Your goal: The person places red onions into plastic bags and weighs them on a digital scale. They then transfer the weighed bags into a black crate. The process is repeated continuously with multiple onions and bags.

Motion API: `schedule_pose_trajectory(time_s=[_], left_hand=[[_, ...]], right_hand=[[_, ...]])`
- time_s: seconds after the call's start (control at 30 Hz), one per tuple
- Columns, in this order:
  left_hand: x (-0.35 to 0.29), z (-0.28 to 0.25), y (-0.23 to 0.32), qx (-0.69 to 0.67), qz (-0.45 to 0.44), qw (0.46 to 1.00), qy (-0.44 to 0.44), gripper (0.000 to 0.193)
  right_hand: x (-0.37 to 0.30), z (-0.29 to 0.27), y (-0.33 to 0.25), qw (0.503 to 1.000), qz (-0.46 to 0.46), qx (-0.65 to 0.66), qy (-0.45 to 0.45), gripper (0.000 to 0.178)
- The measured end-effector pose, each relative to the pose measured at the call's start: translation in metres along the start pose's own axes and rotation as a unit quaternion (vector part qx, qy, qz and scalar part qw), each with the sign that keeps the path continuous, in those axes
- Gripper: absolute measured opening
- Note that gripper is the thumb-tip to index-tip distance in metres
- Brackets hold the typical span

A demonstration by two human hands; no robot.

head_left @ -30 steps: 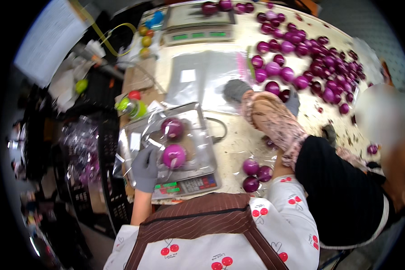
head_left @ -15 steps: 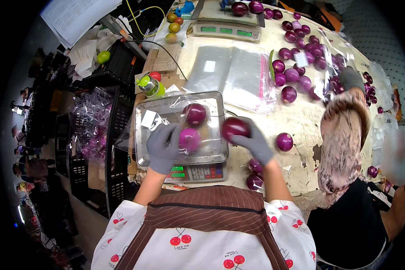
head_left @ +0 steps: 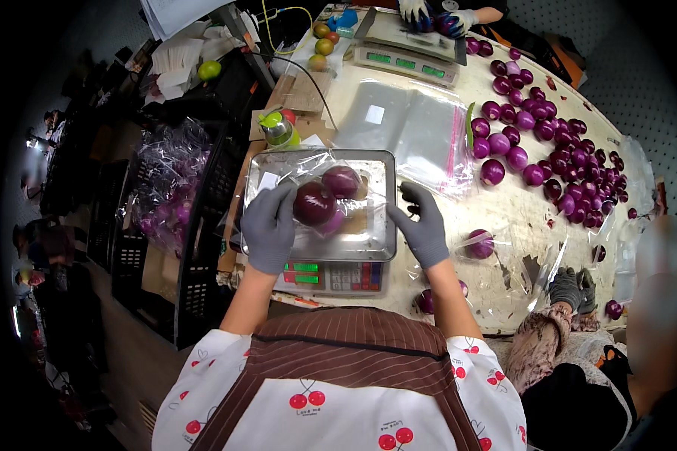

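A clear plastic bag (head_left: 331, 197) holding red onions (head_left: 314, 203) lies on the steel pan of a digital scale (head_left: 368, 244). My left hand (head_left: 268, 228), in a grey glove, grips the bag's left side beside the front onion. A second onion (head_left: 341, 180) sits behind it in the bag. My right hand (head_left: 423, 225), also grey-gloved, hovers with fingers spread just off the pan's right edge, holding nothing. A loose red onion (head_left: 480, 244) lies on the table right of that hand.
Several red onions (head_left: 557, 154) are heaped at the back right. Empty clear bags (head_left: 406, 128) lie behind the scale. A second scale (head_left: 406, 56) and another person's gloved hands (head_left: 438, 16) are at the far end. A co-worker's gloved hands (head_left: 570, 287) rest lower right. Black crates (head_left: 203, 225) stand left.
My right hand brought an onion to the scale and let it go in the bag; it now hangs open beside the pan. The co-worker's arm has pulled back to the lower right.
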State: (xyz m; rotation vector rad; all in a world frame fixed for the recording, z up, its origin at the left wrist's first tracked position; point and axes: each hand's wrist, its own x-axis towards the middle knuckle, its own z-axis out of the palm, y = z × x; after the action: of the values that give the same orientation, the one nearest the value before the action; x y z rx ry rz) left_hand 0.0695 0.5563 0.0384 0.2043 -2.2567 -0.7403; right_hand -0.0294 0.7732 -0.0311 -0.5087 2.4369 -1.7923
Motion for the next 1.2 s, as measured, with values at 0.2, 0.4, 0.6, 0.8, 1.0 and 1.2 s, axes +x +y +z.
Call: schedule_pose_trajectory(time_s=[0.2,0.4,0.6,0.8,1.0,1.2], left_hand=[[0.023,0.013,-0.009,0.019,0.006,0.999,-0.026,0.008],[0.018,0.009,-0.048,0.079,-0.06,0.993,-0.061,0.009],[0.023,-0.008,-0.04,0.05,-0.024,0.998,-0.011,0.009],[0.051,-0.028,-0.015,0.045,0.034,0.998,-0.015,0.006],[0.077,-0.049,-0.004,0.02,0.04,0.998,-0.032,0.005],[0.076,-0.048,-0.017,-0.021,0.049,0.997,-0.056,0.007]], right_hand=[[0.028,0.036,0.006,0.913,-0.107,-0.368,-0.137,0.047],[0.029,0.041,0.02,0.98,-0.05,-0.15,-0.118,0.03],[0.038,0.016,-0.052,0.932,0.191,0.185,-0.247,0.031],[0.045,0.005,-0.093,0.928,0.146,0.231,-0.255,0.03],[0.053,0.002,-0.109,0.921,0.148,0.272,-0.235,0.025],[0.045,0.001,-0.131,0.918,0.128,0.268,-0.262,0.025]])
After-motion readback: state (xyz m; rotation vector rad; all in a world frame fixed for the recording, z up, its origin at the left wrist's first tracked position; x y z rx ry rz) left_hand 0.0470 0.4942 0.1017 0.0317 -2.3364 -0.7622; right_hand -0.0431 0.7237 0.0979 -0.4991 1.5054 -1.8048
